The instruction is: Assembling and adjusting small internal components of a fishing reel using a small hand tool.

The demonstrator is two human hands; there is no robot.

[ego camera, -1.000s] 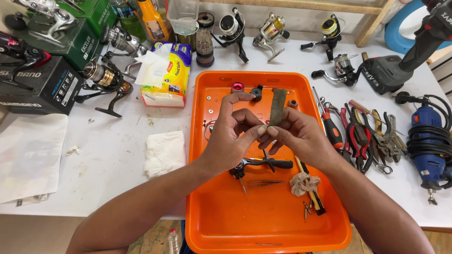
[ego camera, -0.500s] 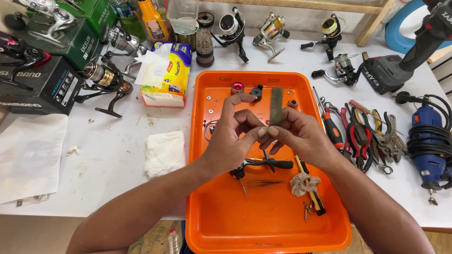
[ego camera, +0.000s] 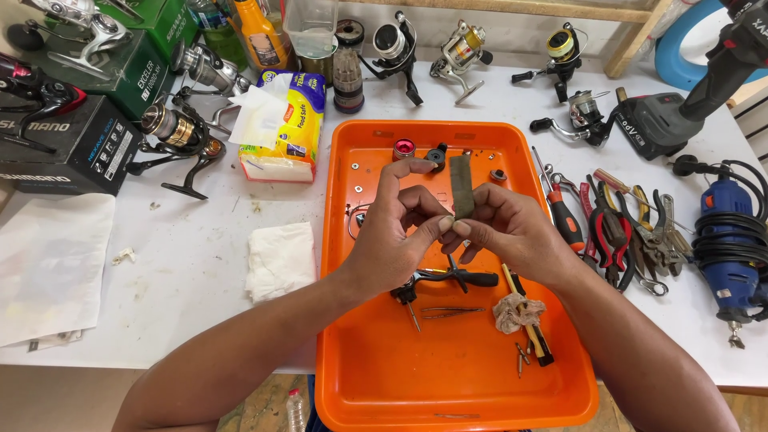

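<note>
Head camera, looking down: the left hand (ego camera: 398, 240) and the right hand (ego camera: 512, 228) meet over the middle of an orange tray (ego camera: 384, 384), fingertips pressed together around a small part too hidden to identify. The right hand also pinches a narrow olive-drab strip (ego camera: 462, 186), which stands upright above the fingers. Just under the hands, on the tray floor, lie a black reel handle (ego camera: 448, 278), a pair of tweezers (ego camera: 452, 312) and, toward the right, a crumpled scrap of cloth (ego camera: 516, 310) over a thin stick. At the far end of the tray sit a small red cap (ego camera: 405, 148), a black round part (ego camera: 436, 154) and a few scattered washers.

Outward on the white tabletop (ego camera: 192, 280), a folded white tissue (ego camera: 279, 259) lies just left of the tray, with a yellow-and-blue wipes pack (ego camera: 292, 128) beyond it. Pliers and screwdrivers (ego camera: 616, 228) are lined up to the tray's right, and a blue rotary tool (ego camera: 732, 240) rests near the right edge. Several spinning reels (ego camera: 464, 48) stand along the far side, with dark reel boxes (ego camera: 64, 148) and more reels at far left. A white sheet (ego camera: 52, 264) lies at near left.
</note>
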